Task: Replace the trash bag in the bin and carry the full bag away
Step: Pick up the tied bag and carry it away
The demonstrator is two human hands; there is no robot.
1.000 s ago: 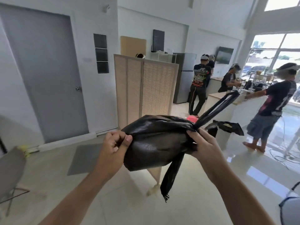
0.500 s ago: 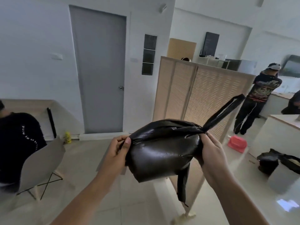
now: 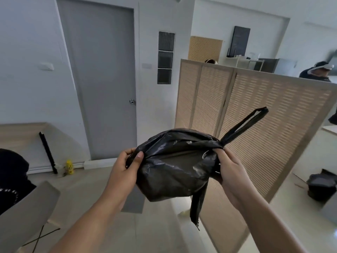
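A full black trash bag (image 3: pixel 175 165) hangs in front of me at chest height, held between both hands. My left hand (image 3: pixel 125 170) pinches its gathered left end with thumb and curled fingers. My right hand (image 3: pixel 229 172) grips the gathered right end. One looped handle sticks up to the right and another strip dangles below. A bin lined with a black bag (image 3: pixel 321 187) stands on the floor at the far right.
A slatted wooden folding screen (image 3: pixel 264 114) stands close ahead on the right. A grey door (image 3: pixel 104 79) is in the wall ahead. A seated person in black (image 3: pixel 12 178) on a grey chair is at the lower left. Another person (image 3: pixel 317 72) stands behind the screen.
My view has swung to the left: the door and the screen have shifted right and the bin has slid to the frame's right edge. Both hands keep their hold on the bag.
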